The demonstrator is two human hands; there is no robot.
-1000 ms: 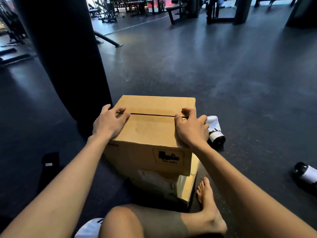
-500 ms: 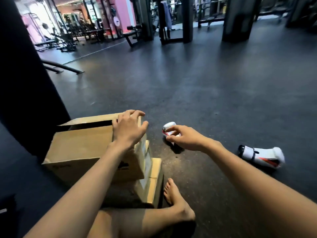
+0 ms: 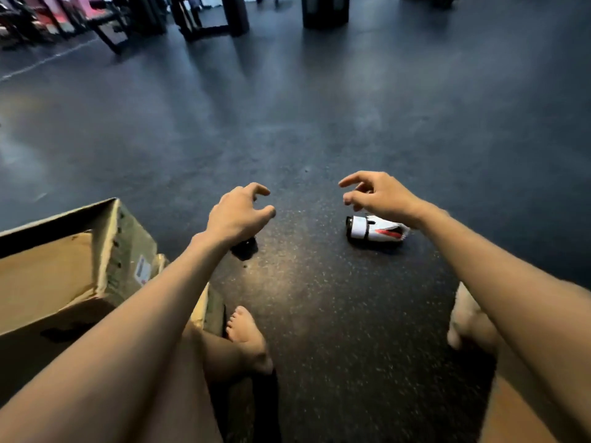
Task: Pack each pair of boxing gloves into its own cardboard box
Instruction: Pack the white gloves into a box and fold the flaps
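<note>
A white boxing glove [image 3: 375, 232] with a black cuff and a red stripe lies on the dark floor, right of centre. My right hand [image 3: 377, 195] hovers just above and behind it, fingers spread, holding nothing. My left hand [image 3: 238, 214] is stretched out to the left of it, fingers curled apart and empty, over a small dark object [image 3: 244, 249] that is mostly hidden beneath it. A brown cardboard box [image 3: 60, 282] stands at the lower left, stacked on a second cardboard box [image 3: 211, 310] of which only an edge shows.
My bare feet rest on the speckled rubber floor, one foot [image 3: 248, 340] beside the boxes, the other foot [image 3: 467, 318] under my right forearm. Gym machines and benches [image 3: 121, 24] stand far back along the top of the view.
Both hands have left the top box. The view has swung right, so the box sits at the far left. The right hand has moved from the near glove toward the glove farther right.
</note>
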